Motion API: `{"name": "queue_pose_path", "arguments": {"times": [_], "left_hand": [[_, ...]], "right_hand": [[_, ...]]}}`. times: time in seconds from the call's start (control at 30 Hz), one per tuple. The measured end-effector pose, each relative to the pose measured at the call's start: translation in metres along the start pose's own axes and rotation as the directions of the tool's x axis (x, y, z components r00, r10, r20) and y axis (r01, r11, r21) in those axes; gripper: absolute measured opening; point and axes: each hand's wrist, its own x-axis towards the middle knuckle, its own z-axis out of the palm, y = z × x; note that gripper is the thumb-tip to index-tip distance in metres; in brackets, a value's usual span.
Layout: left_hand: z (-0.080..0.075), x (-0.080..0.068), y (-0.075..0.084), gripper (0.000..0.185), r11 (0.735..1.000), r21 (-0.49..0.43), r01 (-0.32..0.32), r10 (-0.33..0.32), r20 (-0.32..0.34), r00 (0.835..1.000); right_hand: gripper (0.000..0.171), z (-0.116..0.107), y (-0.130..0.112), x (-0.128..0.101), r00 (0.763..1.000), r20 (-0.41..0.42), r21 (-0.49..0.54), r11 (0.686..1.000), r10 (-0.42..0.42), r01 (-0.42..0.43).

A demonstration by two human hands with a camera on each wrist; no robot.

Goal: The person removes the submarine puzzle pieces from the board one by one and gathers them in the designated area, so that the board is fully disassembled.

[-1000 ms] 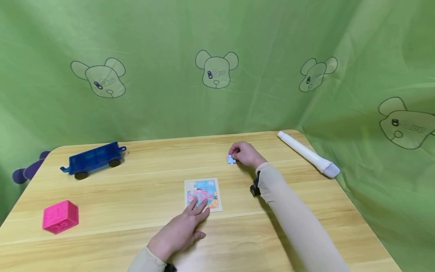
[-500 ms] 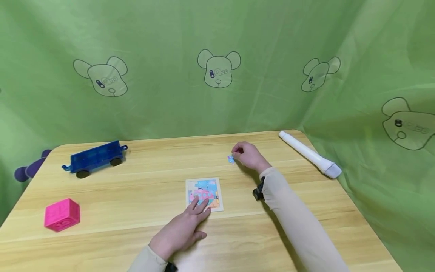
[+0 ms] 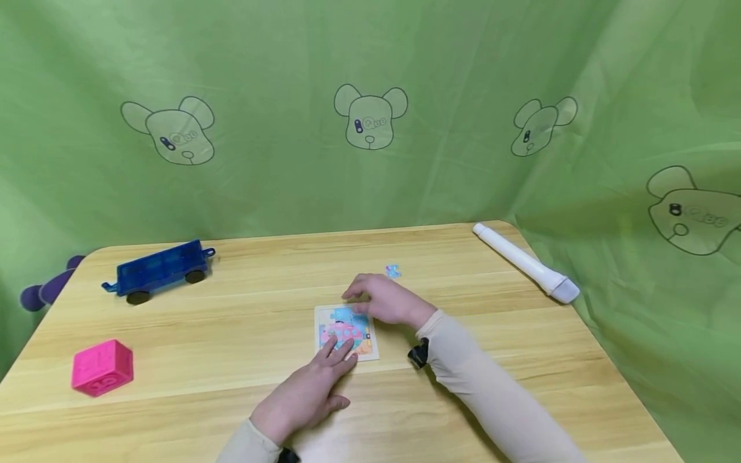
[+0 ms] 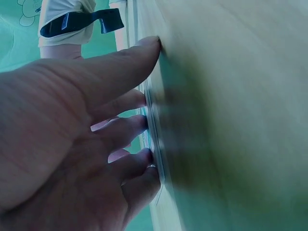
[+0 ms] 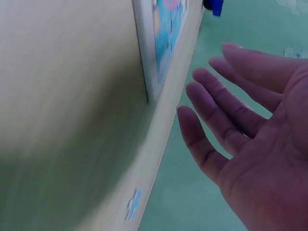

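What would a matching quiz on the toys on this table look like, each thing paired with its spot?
Things:
1. pink cube
2. blue wagon
3. white pen
4. puzzle board

Places:
a. far right edge of the table
b. middle, under the left hand's fingertips
c. near left corner
d. far left

Pairs: 1-c, 2-d, 3-a, 4-b
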Motion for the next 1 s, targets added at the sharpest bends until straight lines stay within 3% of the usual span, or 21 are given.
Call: {"name": "queue_pose_path", "arguments": {"times": [0.13, 0.33, 1.0], "left_hand": [[0.0, 0.0, -0.001, 0.065, 1.0, -0.005, -0.001, 0.001, 0.0, 1.0], [0.0, 0.0, -0.002, 0.065, 1.0, -0.01, 0.005, -0.005, 0.01, 1.0], [0.001, 0.001, -0.001, 0.068, 0.999, -0.039, 0.009, -0.009, 0.012, 1.0]], "right_hand": [[0.027, 0.009, -0.007, 0.007, 0.996, 0.063, -0.066, 0.996, -0.056, 0.06], [0.028, 0.017, -0.014, 0.013, 0.995, 0.101, -0.09, 0.996, -0.011, 0.02], [0.021, 0.024, -0.017, 0.016, 0.996, 0.078, -0.108, 0.994, 0.039, -0.031]]}}
